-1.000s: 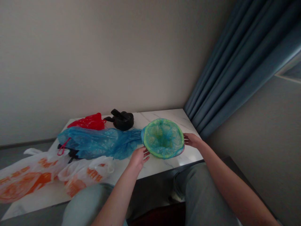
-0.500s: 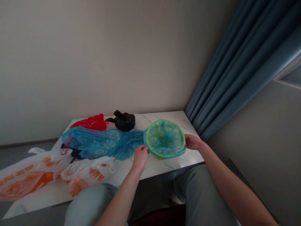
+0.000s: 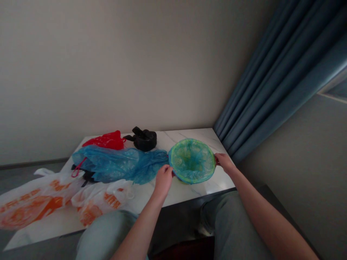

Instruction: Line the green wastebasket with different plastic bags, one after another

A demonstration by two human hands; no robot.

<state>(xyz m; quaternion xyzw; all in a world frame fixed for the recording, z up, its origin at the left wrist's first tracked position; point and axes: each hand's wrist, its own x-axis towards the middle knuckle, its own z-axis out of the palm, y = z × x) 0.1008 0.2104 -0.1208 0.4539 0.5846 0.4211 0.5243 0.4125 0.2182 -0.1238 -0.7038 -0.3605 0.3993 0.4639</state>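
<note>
A round green-rimmed basin (image 3: 192, 161) lined with translucent blue plastic stands on the white marble tabletop (image 3: 187, 135). My left hand (image 3: 163, 180) holds its near-left rim, and my right hand (image 3: 224, 162) holds the rim on the opposite side. Its inside shows crumpled film, and the basin's underside is hidden. Left of the basin, a long crumpled blue plastic bag (image 3: 116, 165) almost touches its rim. Behind that bag lie a red plastic bag (image 3: 107, 141) and a knotted black plastic bag (image 3: 143, 140).
White carrier bags with orange print (image 3: 35, 202) spill over the table's near-left corner, with a second one (image 3: 101, 202) beside it. A blue curtain (image 3: 271, 79) hangs at the right. A wall (image 3: 108, 72) rises behind the table. My knees in grey-green trousers (image 3: 233, 227) sit below its front edge.
The basin has shifted slightly to the right between both hands. My left hand has moved in against its rim, and my right hand has followed it rightward.
</note>
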